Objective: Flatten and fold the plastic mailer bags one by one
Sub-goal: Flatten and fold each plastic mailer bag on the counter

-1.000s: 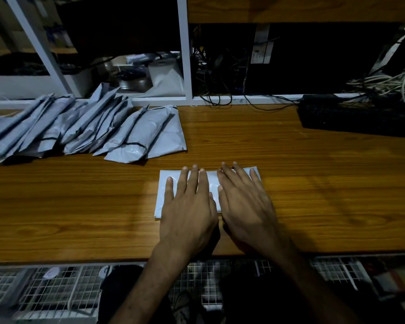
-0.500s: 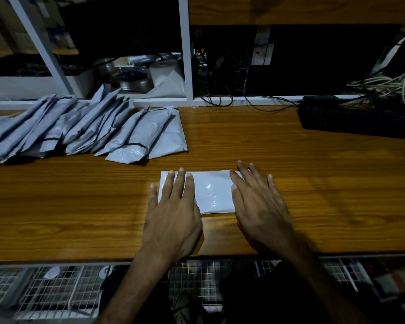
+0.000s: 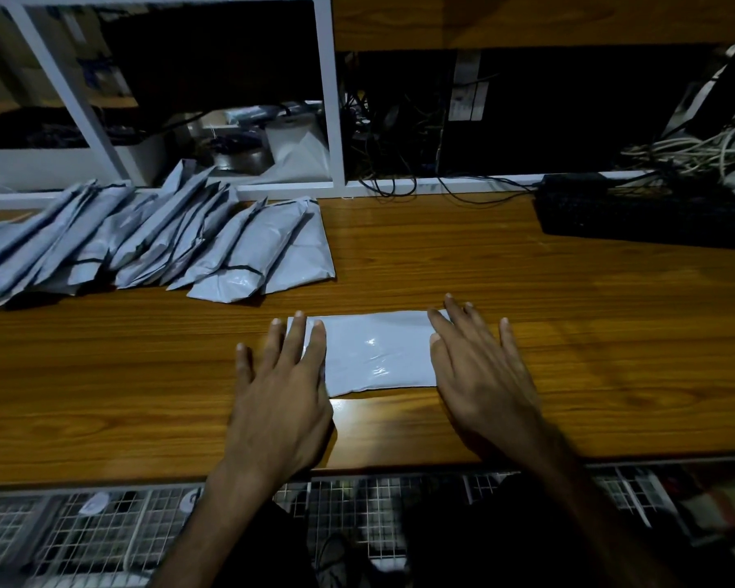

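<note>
The wooden desk (image 3: 527, 324) fills the middle of the head view, grain running left to right. Along its back left sits the row of folded mailers (image 3: 153, 244), grey packets overlapping and leaning like fallen dominoes, several with a dark band across them. A black keyboard (image 3: 650, 214) lies at the back right, under a tangle of pale cables (image 3: 692, 150). A white frame (image 3: 329, 91) stands behind the desk.

Now the mailer bag (image 3: 378, 354) itself: it lies flat near the front edge of the desk, a pale grey rectangle with its long axis running left to right, parallel to the desk edge, tilted slightly so the left end's front corner sits nearer the person. Its surface is glossy, with small bright highlights and faint wrinkles near the middle.

A second ago both hands sat side by side over the bag's centre, covering most of it. Now they have slid apart to its two ends and the middle is exposed.

The left hand (image 3: 281, 396) rests palm down on the bag's left end, fingers straight and spread wide, holding nothing; the outer fingers lie on bare wood. The right hand (image 3: 480, 375) lies palm down on the right end, fingers straight and fanned, also holding nothing, with the little finger out on the desk.
</note>
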